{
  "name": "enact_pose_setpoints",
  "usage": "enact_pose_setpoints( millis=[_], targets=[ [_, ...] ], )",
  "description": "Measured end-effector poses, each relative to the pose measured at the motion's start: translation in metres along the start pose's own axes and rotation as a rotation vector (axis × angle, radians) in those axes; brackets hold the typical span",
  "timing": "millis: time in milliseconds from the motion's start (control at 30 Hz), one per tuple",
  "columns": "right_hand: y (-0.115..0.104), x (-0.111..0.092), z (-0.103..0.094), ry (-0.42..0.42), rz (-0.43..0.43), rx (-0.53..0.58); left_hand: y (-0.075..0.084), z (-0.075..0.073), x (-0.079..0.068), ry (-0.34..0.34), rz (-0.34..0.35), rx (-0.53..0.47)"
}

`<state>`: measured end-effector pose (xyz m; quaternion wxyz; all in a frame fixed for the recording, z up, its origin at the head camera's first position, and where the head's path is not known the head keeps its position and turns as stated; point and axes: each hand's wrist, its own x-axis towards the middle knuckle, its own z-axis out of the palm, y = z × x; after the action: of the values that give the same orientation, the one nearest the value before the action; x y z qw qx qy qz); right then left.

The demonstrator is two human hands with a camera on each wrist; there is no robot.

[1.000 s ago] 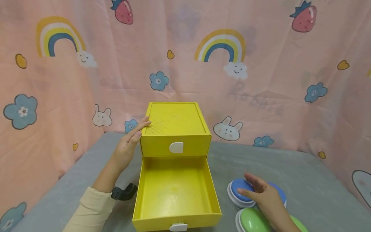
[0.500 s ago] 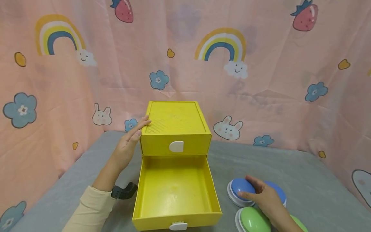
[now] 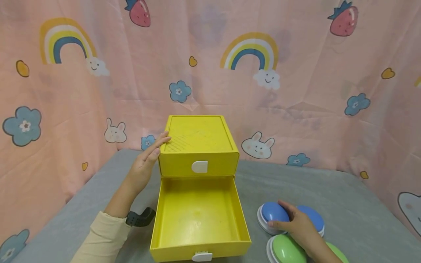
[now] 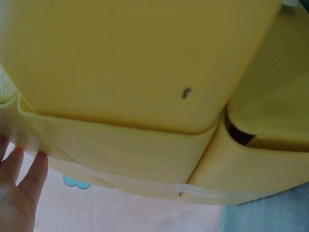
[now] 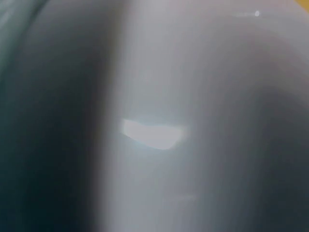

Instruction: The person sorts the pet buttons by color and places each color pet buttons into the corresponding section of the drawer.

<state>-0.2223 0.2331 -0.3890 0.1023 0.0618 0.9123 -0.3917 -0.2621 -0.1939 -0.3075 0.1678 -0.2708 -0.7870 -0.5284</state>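
Note:
A yellow two-drawer storage box (image 3: pixel 198 133) stands in the middle of the head view. Its top drawer is in; its lower drawer (image 3: pixel 197 212) is pulled out and bare inside. My left hand (image 3: pixel 143 168) rests with straight fingers against the box's upper left side. In the left wrist view, the fingertips (image 4: pixel 38 162) touch the yellow wall. To the right of the drawer, my right hand (image 3: pixel 302 226) holds a blue dome-topped round button (image 3: pixel 274 212) with a white base, thumb in front and fingers behind. The right wrist view is blurred, mostly a pale surface.
Another blue button (image 3: pixel 312 217) lies behind my right hand. A green button (image 3: pixel 287 248) sits in front of the held one, and a second green one (image 3: pixel 337 252) is partly hidden by the wrist. A pink patterned curtain (image 3: pixel 210 84) rises behind the grey tabletop (image 3: pixel 256 182).
My right thumb and fingers have closed in around the left blue button. The left hand and the yellow box have stayed in place.

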Motion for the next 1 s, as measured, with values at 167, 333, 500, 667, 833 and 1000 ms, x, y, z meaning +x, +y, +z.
enact_pose_setpoints(
  millis=[167,333,500,667,833,1000],
  targets=[
    [-0.0001,0.0002,-0.0001,-0.001,-0.002,-0.005,-0.0004,0.0001,-0.0004,0.002,0.0,-0.004],
    [0.0,-0.0007,-0.0003,0.001,-0.01,-0.011,-0.0004,0.0002,-0.0001,0.002,-0.002,0.001],
    [-0.0008,-0.0009,-0.0006,-0.001,-0.011,0.004,0.0,0.0003,0.0001,0.002,0.0,0.0],
    [-0.0006,-0.0009,0.0002,0.014,-0.008,0.011,-0.0003,0.0005,-0.0001,0.002,-0.001,0.0],
    [-0.0007,-0.0004,0.0006,0.028,-0.003,-0.014,-0.0004,0.0004,-0.0003,0.002,0.001,-0.013],
    [-0.0031,-0.003,-0.001,0.047,0.012,-0.008,-0.0007,0.0003,-0.0004,0.005,0.001,-0.016]
  ],
)
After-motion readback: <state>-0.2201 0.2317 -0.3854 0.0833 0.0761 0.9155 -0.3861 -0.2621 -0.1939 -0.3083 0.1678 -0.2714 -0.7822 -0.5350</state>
